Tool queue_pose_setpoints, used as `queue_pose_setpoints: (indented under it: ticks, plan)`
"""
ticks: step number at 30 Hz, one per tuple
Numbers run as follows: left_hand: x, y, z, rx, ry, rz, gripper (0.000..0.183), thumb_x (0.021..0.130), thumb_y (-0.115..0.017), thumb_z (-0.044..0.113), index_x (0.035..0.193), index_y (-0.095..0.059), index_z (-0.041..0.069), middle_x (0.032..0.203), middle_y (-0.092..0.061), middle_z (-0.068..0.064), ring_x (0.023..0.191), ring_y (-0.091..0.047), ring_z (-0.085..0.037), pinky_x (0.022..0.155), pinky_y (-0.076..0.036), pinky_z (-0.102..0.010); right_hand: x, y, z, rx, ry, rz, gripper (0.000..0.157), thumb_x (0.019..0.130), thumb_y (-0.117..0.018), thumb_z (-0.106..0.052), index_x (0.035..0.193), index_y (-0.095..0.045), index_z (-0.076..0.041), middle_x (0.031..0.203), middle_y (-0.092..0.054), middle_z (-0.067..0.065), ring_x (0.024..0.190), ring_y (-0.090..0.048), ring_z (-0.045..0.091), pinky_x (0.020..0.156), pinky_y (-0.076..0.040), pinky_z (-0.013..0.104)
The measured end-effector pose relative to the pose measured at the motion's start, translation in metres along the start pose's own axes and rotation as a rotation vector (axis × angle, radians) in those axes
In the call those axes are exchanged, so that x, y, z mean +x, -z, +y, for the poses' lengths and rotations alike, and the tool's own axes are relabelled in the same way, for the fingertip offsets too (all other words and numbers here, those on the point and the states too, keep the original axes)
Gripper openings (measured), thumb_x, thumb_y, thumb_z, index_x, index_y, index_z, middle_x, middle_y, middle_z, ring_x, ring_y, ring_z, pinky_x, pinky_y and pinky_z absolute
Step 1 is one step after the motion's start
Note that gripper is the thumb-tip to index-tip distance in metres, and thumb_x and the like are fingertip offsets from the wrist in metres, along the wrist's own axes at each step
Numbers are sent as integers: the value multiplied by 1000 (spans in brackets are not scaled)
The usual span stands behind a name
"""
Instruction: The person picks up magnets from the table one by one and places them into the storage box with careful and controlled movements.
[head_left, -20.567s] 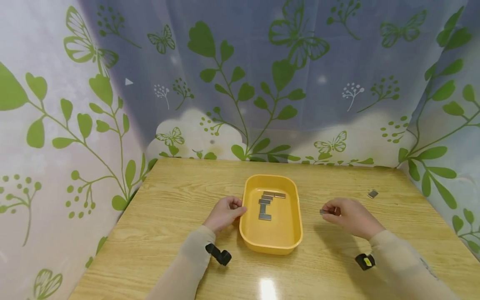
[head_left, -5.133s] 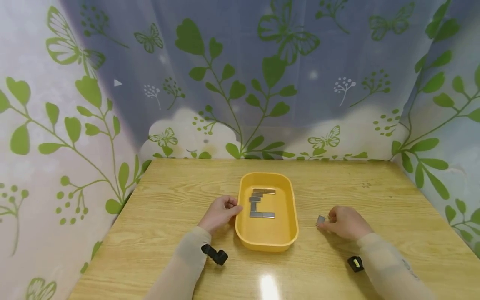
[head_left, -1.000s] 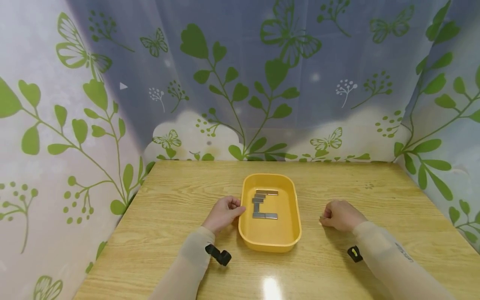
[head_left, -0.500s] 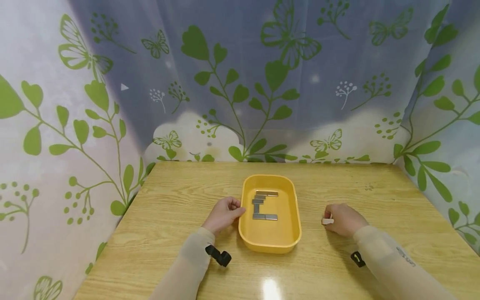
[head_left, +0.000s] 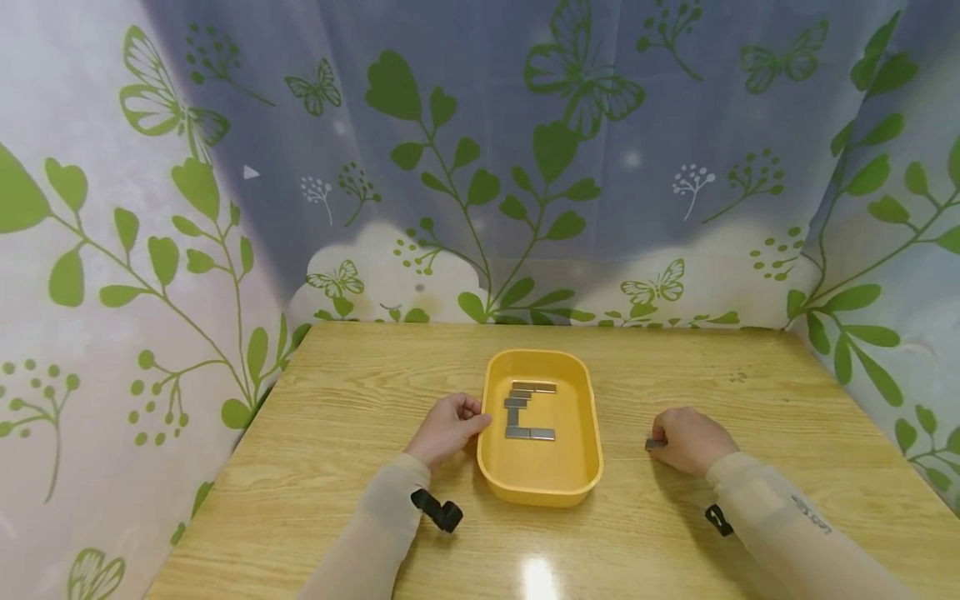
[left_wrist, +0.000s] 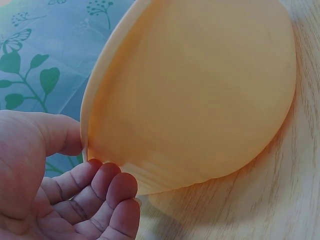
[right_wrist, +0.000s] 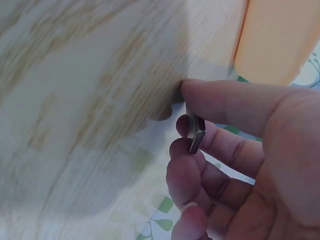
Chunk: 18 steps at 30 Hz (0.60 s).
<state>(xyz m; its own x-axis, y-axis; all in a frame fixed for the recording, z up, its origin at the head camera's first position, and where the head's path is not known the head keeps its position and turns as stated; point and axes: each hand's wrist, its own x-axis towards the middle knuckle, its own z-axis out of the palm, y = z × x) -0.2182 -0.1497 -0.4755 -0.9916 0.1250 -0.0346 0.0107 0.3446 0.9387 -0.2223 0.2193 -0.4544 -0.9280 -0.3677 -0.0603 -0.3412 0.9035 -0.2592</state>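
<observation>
A yellow plastic tray [head_left: 540,500] stands mid-table. My left hand [head_left: 444,433] grips its left side, thumb at the rim and fingertips against the outer wall in the left wrist view. Several flat grey metal blocks [head_left: 531,433] lie inside the tray in an angular C-like outline, with two end to end along the near row. To the right of the tray, my right hand [head_left: 692,440] pinches one small metal block [right_wrist: 196,135] between thumb and fingertips, low over the table. Part of that block is hidden by the fingers.
The wooden table [head_left: 360,367] runs back to a curtain [head_left: 480,167] printed with leaves and butterflies, which also covers both sides. A faint patch of marks [head_left: 738,377] shows on the tabletop at the far right.
Since the oldest frame, a second block has joined the near row and the one at the table's far right is gone. In the last second the right hand has turned its block; the left hand stays put.
</observation>
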Motion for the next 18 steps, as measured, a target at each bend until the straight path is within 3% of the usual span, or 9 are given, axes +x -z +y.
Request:
queue_pose_setpoints:
  ticks: [9,18]
  plan:
    - [0,1,2,-6,25,-1,18,90,-68,17,99,-60,3,86,-56,-7,74,-54,-17,65,-48,-28,2,2,-2,12,-6,19,19,87,-70,-19,72,-61,-13,65,-54,-4,57,-47,13,53,-40,31]
    - [0,2,2,14,15,-3,18,90,-68,18,98,-61,4,86,-57,-7,73,-54,-17,65,-49,-28,5,22,-21,50,36,68,12,85,-69,-18,76,-63,-13,67,-57,-4,58,-49,12,56,-43,31]
